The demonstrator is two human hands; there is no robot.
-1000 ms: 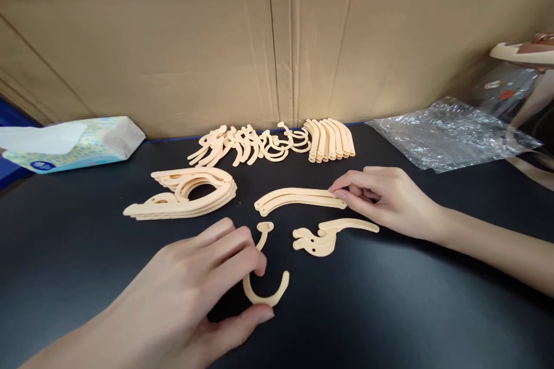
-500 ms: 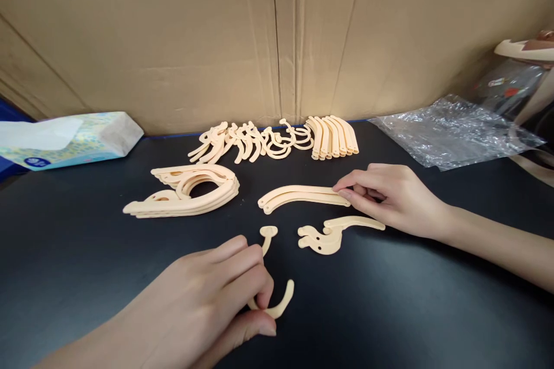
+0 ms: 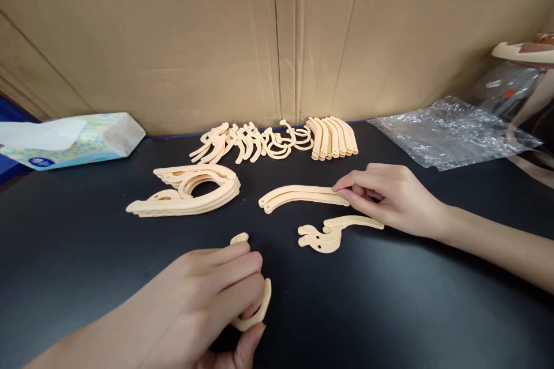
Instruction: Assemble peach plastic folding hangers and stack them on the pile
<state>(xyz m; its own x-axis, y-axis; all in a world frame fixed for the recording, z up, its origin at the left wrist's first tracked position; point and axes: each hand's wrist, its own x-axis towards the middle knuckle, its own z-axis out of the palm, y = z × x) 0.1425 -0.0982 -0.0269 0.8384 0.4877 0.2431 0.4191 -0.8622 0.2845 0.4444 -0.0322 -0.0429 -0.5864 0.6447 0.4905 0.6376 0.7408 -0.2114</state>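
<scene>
My left hand point(image 3: 216, 300) is closed on a cream curved hook point(image 3: 262, 304) near the front of the black table; its round end shows above the knuckles and its middle is hidden by my fingers. My right hand point(image 3: 385, 199) pinches the right end of a pair of long curved arms point(image 3: 298, 196) lying side by side. Just below them lie small cream pieces point(image 3: 324, 240), with dark holes, and a slim curved piece point(image 3: 355, 221) touching them. To the left rests a stack of assembled cream frames point(image 3: 190, 202).
Along the cardboard wall point(image 3: 208, 40) lie loose small pieces point(image 3: 225, 141), hooks point(image 3: 281, 141) and a row of curved arms point(image 3: 331, 137). A tissue pack point(image 3: 99, 141) is at the left, a clear plastic bag point(image 3: 450, 132) at the right.
My left hand has shifted slightly left and down, turning the hook with it. My right hand stays on the ends of the long arms.
</scene>
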